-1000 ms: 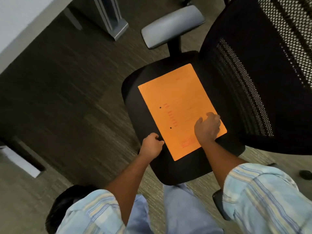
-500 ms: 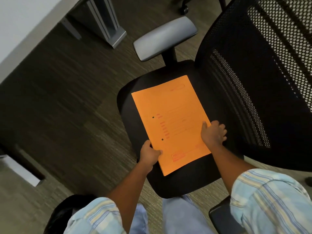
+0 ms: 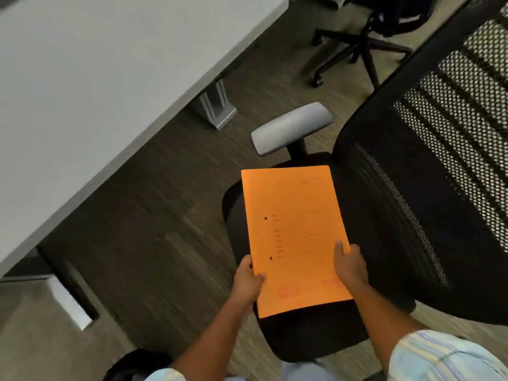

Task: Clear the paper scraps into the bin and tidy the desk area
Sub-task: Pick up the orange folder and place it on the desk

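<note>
An orange folder (image 3: 294, 232) with two punched holes and red print is held up over the black seat (image 3: 310, 336) of an office chair. My left hand (image 3: 247, 281) grips its left edge near the lower corner, thumb on top. My right hand (image 3: 350, 268) grips its right edge, thumb lying on the cover. The folder's far end juts out past the seat's front toward the desk. No paper scraps or bin can be made out.
A grey desk top (image 3: 90, 78) fills the upper left, with a metal leg (image 3: 217, 108) beneath. The chair's mesh back (image 3: 439, 166) rises at right and its grey armrest (image 3: 291, 127) lies ahead. Another chair's wheeled base (image 3: 357, 48) stands farther off. A dark round object (image 3: 132, 364) sits by my feet.
Both hands took hold of the orange folder's edges and lifted it off the seat, turning it straighter. The view swung up toward the desk.
</note>
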A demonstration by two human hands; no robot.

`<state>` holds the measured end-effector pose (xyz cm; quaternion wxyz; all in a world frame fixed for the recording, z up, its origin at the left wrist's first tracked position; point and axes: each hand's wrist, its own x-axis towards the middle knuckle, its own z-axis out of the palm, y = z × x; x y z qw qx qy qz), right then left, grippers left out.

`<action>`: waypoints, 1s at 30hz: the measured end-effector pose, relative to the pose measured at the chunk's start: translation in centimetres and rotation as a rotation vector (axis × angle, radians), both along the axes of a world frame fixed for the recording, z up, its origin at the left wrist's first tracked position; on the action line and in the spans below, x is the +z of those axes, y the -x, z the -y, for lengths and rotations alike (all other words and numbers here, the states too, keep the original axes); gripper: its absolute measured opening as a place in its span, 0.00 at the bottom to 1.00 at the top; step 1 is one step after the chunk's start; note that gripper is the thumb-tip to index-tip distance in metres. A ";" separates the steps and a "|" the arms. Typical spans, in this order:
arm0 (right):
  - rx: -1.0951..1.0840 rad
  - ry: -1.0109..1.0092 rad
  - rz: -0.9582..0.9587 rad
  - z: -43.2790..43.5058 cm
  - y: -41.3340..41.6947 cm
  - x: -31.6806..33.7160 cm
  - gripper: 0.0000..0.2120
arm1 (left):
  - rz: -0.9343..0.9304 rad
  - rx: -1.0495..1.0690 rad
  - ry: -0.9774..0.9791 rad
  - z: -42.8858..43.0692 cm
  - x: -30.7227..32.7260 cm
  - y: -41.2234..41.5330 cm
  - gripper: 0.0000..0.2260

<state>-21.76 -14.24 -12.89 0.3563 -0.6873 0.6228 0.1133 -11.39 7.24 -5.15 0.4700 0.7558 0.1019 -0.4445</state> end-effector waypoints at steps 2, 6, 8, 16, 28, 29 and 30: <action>-0.025 -0.040 0.061 -0.4 -0.3 1.0 0.27 | 0.024 0.003 0.013 -0.4 1.4 -0.5 0.17; -0.045 -0.165 0.259 -0.9 -1.4 3.4 0.26 | 0.121 0.009 0.045 -1.4 4.4 -1.9 0.16; -0.033 -0.201 0.369 -1.3 -2.3 5.1 0.27 | 0.180 0.034 0.062 -2.0 6.1 -2.9 0.15; 0.137 -0.305 0.757 -3.3 -7.5 12.8 0.20 | 0.306 0.157 0.168 -6.4 15.3 -7.1 0.13; 0.453 -0.589 1.050 -6.8 -17.0 23.8 0.23 | 0.495 0.528 0.363 -13.1 25.9 -9.9 0.12; 0.499 -0.605 1.062 -7.2 -17.9 24.7 0.24 | 0.523 0.561 0.368 -13.8 26.5 -10.2 0.11; 0.544 -0.617 1.076 -7.7 -18.8 25.7 0.24 | 0.552 0.592 0.373 -14.6 27.2 -10.5 0.11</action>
